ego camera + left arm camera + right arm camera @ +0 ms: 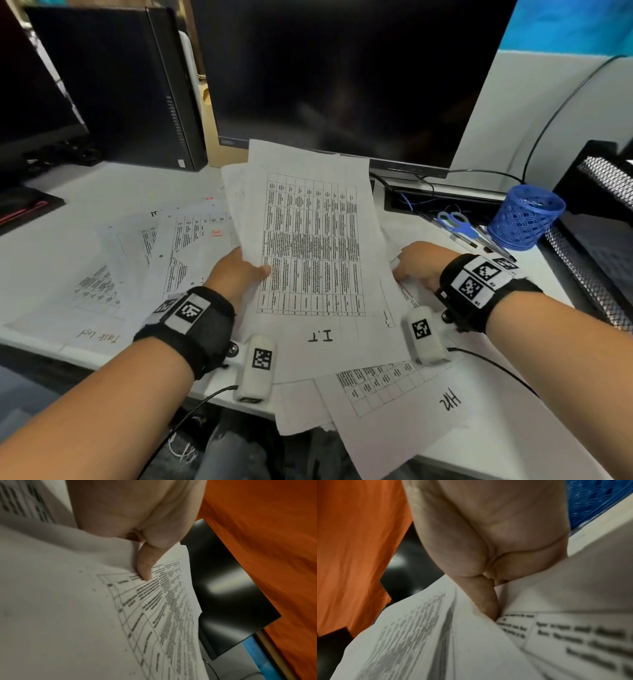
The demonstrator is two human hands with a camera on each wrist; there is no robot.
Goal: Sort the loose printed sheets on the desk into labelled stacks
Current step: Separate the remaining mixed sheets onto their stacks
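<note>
A printed sheet with a dense table, hand-marked "I.T" (310,246), is raised in front of me, with more sheets behind it. My left hand (239,274) grips its left edge, thumb on top of the print (144,566). My right hand (419,265) holds the right side of the sheets, its thumb (486,601) pressed between two pages. A sheet marked "HR" (404,404) lies at the desk's front edge. Sheets marked "Task list" (99,308) lie at the left. Both hands' other fingers are hidden behind paper.
A dark monitor (342,75) stands right behind the raised sheets, a black computer case (113,85) to its left. A blue mesh pen cup (525,216), blue-handled scissors (457,222) and a black mesh tray (596,233) are on the right.
</note>
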